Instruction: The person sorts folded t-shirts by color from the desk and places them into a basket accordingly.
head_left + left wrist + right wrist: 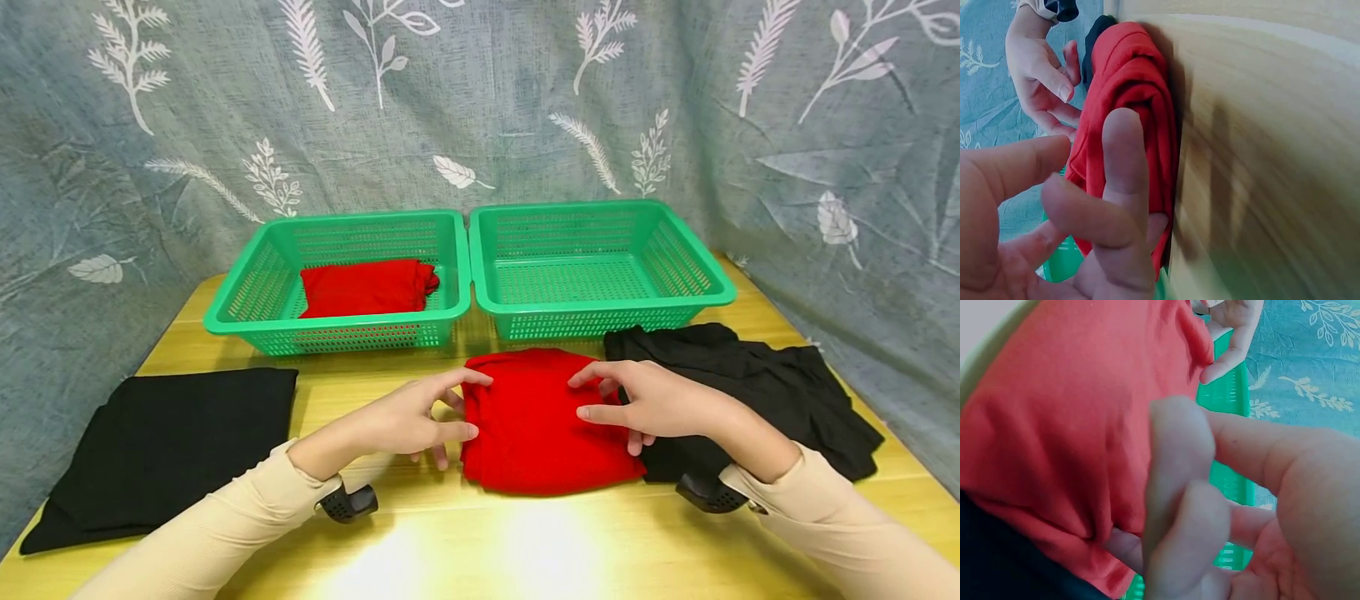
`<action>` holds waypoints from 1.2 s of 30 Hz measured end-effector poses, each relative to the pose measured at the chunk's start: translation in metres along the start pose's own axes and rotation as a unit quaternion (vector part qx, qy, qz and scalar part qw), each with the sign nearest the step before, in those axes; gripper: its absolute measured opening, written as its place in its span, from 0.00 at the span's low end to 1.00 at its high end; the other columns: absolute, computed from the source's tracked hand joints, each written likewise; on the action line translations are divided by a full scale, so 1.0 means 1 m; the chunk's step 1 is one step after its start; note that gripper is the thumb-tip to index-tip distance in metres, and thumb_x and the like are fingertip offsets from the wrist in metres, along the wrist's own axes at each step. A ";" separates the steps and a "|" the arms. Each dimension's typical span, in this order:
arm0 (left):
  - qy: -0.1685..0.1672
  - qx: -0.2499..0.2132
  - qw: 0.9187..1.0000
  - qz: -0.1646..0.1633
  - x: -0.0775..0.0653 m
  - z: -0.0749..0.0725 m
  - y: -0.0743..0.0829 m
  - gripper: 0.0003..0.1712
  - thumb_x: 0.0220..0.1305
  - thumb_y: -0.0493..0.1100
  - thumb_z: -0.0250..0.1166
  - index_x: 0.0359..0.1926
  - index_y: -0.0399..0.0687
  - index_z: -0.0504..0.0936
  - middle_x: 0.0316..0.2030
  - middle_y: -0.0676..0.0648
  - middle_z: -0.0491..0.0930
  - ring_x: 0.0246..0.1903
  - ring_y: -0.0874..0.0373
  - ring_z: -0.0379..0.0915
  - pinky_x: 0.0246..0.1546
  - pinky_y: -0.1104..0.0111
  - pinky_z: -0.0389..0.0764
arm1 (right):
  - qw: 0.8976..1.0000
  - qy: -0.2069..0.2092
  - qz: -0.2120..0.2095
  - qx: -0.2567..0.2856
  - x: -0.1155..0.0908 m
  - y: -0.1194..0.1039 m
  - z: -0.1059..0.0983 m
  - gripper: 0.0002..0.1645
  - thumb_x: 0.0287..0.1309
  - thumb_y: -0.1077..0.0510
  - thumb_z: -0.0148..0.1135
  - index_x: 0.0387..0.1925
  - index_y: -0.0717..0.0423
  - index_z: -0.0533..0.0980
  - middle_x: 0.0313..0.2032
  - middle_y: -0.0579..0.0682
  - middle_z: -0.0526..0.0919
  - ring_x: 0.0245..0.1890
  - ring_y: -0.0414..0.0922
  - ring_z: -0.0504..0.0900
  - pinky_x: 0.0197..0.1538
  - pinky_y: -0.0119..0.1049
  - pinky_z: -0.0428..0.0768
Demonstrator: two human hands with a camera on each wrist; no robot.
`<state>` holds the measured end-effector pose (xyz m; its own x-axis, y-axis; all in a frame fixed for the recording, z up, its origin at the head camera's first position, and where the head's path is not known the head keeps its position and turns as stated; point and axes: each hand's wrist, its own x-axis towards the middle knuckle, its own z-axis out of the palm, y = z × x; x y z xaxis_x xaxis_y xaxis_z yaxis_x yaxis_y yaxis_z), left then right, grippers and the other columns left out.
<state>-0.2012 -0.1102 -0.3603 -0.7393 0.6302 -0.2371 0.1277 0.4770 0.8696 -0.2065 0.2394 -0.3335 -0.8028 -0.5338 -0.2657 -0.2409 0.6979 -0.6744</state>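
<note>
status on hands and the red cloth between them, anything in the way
Left hand at left edge, right hand at right side, neither clearly gripping. Red cloth folded on table. Crumpled black cloth crowds its right.

The right hand (648, 402) hides part of the nearer red cloth (528, 425).

Nothing legible here — no words, labels, brands, numbers or signs can be read.

Long cream sleeves (225, 518), plus black wrist cameras (348, 504) (rounded, and dotted with tiny holes).
</note>
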 end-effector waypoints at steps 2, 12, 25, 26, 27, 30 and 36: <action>0.001 -0.002 1.000 -0.003 0.000 0.000 0.000 0.35 0.76 0.45 0.69 0.78 0.66 0.68 0.56 0.39 0.77 0.25 0.48 0.89 0.19 0.68 0.78 | 1.000 -0.002 -0.004 0.000 0.002 0.000 -0.001 0.30 0.73 0.46 0.69 0.70 0.52 0.76 0.55 0.60 0.81 0.16 0.50 0.86 0.25 0.42 0.85; 0.011 -0.012 0.999 -0.028 -0.009 -0.002 -0.006 0.29 0.78 0.51 0.67 0.75 0.65 0.72 0.54 0.43 0.80 0.24 0.46 0.89 0.18 0.68 0.78 | 0.999 -0.042 -0.013 0.015 0.007 -0.001 -0.006 0.29 0.73 0.46 0.69 0.69 0.52 0.77 0.51 0.59 0.80 0.17 0.52 0.87 0.25 0.45 0.87; 0.027 -0.003 0.998 -0.048 -0.035 -0.017 -0.015 0.27 0.76 0.50 0.70 0.71 0.68 0.75 0.53 0.43 0.81 0.23 0.45 0.88 0.19 0.67 0.74 | 0.996 -0.074 -0.024 0.044 0.009 -0.011 0.004 0.28 0.74 0.46 0.68 0.69 0.50 0.77 0.53 0.57 0.81 0.19 0.54 0.87 0.26 0.45 0.87; 0.027 -0.002 0.999 -0.047 -0.037 -0.018 -0.016 0.28 0.76 0.50 0.69 0.72 0.69 0.74 0.53 0.43 0.82 0.23 0.45 0.88 0.19 0.67 0.74 | 0.997 -0.069 -0.023 0.042 0.008 -0.011 0.003 0.28 0.74 0.46 0.68 0.69 0.50 0.77 0.55 0.57 0.81 0.19 0.54 0.87 0.26 0.45 0.87; 0.026 -0.003 0.999 -0.046 -0.038 -0.019 -0.016 0.29 0.76 0.50 0.69 0.73 0.70 0.74 0.53 0.43 0.82 0.22 0.45 0.88 0.19 0.67 0.73 | 0.997 -0.063 -0.022 0.039 0.007 -0.011 0.002 0.28 0.74 0.46 0.68 0.70 0.50 0.77 0.55 0.58 0.82 0.19 0.54 0.87 0.26 0.45 0.87; 0.021 -0.009 0.999 -0.047 -0.043 -0.021 -0.018 0.31 0.76 0.50 0.69 0.75 0.73 0.71 0.51 0.42 0.82 0.22 0.44 0.88 0.19 0.66 0.73 | 0.998 -0.052 -0.015 0.033 0.005 -0.010 0.002 0.29 0.74 0.46 0.68 0.70 0.49 0.76 0.55 0.59 0.82 0.17 0.53 0.86 0.24 0.44 0.86; 0.009 -0.045 0.998 -0.051 -0.045 -0.020 -0.019 0.33 0.76 0.51 0.69 0.76 0.76 0.69 0.53 0.41 0.81 0.24 0.43 0.88 0.19 0.67 0.74 | 0.997 -0.063 0.009 0.041 0.007 -0.010 0.008 0.31 0.73 0.45 0.69 0.72 0.44 0.74 0.49 0.56 0.81 0.16 0.54 0.85 0.22 0.41 0.83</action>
<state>-0.1837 -0.1594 -0.3575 -0.7572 0.5703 -0.3185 -0.0068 0.4807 0.8768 -0.2053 0.2246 -0.3341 -0.7305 -0.5804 -0.3600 -0.1765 0.6697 -0.7214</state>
